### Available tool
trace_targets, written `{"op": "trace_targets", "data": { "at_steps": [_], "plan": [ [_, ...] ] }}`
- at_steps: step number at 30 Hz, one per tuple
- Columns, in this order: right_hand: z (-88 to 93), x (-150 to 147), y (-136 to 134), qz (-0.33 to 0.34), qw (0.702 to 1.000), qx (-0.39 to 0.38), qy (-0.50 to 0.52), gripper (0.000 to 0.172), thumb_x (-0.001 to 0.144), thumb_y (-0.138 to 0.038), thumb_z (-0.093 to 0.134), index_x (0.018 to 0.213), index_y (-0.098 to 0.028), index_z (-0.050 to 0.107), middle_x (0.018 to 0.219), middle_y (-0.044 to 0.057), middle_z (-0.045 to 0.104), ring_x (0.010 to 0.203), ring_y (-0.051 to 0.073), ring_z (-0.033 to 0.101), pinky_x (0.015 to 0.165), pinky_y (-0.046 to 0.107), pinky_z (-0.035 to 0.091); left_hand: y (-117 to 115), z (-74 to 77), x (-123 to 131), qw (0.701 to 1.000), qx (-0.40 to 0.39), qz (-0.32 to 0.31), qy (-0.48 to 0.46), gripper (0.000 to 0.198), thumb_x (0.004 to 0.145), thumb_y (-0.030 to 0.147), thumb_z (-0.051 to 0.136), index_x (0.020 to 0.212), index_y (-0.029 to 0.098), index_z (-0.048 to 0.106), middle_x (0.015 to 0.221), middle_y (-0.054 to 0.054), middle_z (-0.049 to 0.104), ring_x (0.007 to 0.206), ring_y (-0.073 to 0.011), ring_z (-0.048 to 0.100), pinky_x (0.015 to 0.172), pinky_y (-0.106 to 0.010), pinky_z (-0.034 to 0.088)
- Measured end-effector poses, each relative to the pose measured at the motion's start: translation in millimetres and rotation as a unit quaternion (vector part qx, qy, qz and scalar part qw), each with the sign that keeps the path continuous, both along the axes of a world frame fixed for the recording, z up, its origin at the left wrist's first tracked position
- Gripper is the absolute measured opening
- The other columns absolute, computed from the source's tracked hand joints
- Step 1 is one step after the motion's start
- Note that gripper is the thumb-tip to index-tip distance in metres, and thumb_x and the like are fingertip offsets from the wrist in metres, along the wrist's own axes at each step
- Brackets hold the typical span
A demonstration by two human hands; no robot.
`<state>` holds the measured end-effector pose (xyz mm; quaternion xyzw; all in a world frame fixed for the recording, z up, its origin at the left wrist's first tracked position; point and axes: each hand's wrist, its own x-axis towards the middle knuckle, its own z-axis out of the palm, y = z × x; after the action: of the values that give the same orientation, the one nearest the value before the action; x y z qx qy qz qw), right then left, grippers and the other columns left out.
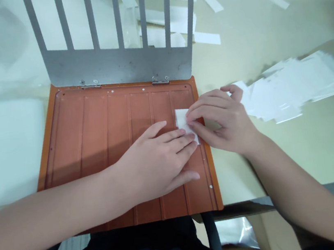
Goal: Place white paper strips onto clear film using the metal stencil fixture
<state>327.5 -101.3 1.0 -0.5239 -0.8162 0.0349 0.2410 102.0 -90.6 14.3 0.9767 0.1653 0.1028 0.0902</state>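
Observation:
A small white rectangular piece (pixel 181 116) lies on the orange-brown board (pixel 116 115) near its right edge. My left hand (pixel 165 158) is flat and open over the board, its fingertips resting on the lower part of that piece. Thumb and forefinger of my right hand (pixel 222 119) are pinched together at the piece's right side. Whether the piece is paper or film cannot be made out. Hinged to the board's far edge is a grey metal frame (pixel 117 63) with several rectangular windows, swung up and away from the board.
To the right lies a spread pile of white sheets (pixel 298 86) on the table (pixel 284 145). Loose white strips (pixel 213 2) are scattered behind the frame. A white stack (pixel 9 151) stands left of the board. Below the table edge is a cardboard box (pixel 278 229).

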Motion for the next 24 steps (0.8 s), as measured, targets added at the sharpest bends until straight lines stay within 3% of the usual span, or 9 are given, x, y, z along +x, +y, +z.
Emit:
{"op": "trace_targets", "data": {
  "at_steps": [10, 16, 24],
  "plan": [
    [1.0, 8.6, -3.2, 0.048, 0.999, 0.010, 0.000, 0.013, 0.091, -0.019, 0.054, 0.083, -0.027, 0.059, 0.092, -0.007, 0.077, 0.092, 0.020, 0.071, 0.104, 0.053, 0.030, 0.1, -0.1, 1.3, 1.000, 0.016, 0.001, -0.005, 0.048, 0.107, 0.048, 0.039, 0.130, 0.015, 0.066, 0.136, -0.005, 0.067, 0.126, -0.0189, 0.062, 0.113, -0.037, 0.031],
    [1.0, 9.2, -4.5, 0.036, 0.999, -0.010, -0.013, 0.018, 0.094, -0.023, 0.053, 0.082, -0.030, 0.064, 0.093, -0.008, 0.077, 0.096, 0.021, 0.070, 0.105, 0.056, 0.030, -3.1, 0.6, 2.6, 0.999, 0.054, 0.001, -0.004, 0.049, 0.106, 0.048, 0.042, 0.130, 0.012, 0.064, 0.137, -0.007, 0.067, 0.125, -0.0214, 0.062, 0.109, -0.041, 0.032],
    [0.3, 9.2, -3.4, 0.056, 0.998, 0.018, -0.006, 0.017, 0.093, -0.018, 0.056, 0.082, -0.029, 0.065, 0.091, -0.007, 0.078, 0.094, 0.020, 0.071, 0.102, 0.055, 0.031, -7.6, 3.9, 1.8, 0.995, 0.099, -0.005, 0.031, 0.054, 0.106, 0.051, 0.038, 0.131, 0.011, 0.064, 0.138, -0.008, 0.066, 0.118, -0.0232, 0.057, 0.091, -0.043, 0.036]
  ]
}}
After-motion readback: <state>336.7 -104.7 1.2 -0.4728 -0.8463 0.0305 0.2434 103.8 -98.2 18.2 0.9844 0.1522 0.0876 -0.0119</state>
